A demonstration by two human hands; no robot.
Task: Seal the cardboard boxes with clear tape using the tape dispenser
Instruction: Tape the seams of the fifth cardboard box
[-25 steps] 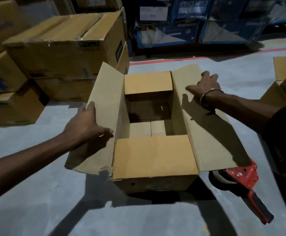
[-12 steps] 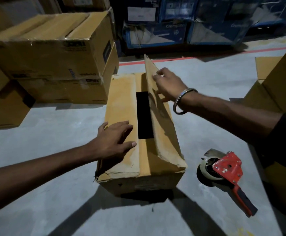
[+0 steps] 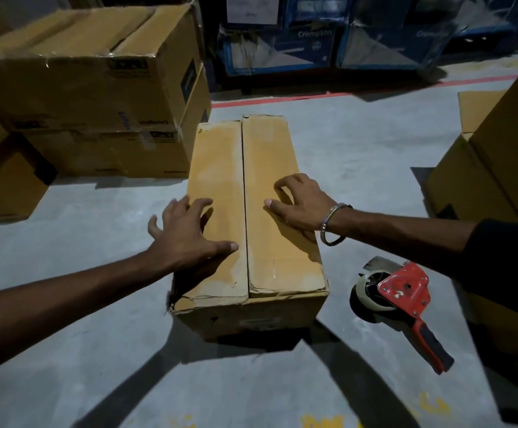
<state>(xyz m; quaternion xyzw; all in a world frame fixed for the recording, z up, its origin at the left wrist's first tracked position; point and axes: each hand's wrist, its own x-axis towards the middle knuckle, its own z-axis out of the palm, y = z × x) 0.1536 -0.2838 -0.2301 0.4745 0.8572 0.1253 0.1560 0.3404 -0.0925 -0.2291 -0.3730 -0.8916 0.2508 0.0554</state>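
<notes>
Right, flaps are down on the cardboard box (image 3: 251, 217), no tape visible on it yet. The seam (image 3: 244, 196) is the long axis, running straight away from the person, near edge to far edge. Left hand (image 3: 186, 233) presses the left flap with fingers spread flat, gripping nothing. Right hand (image 3: 298, 202) rests on the right flap, fingers arched on their tips, also holding nothing. The tape dispenser (image 3: 402, 301) lies on the floor (image 3: 359, 168) just beside the box's near right corner (handle toward the person, roll toward the box). Right hand is clearly nearer, so probably it grabs while the left holds the flaps down.
</notes>
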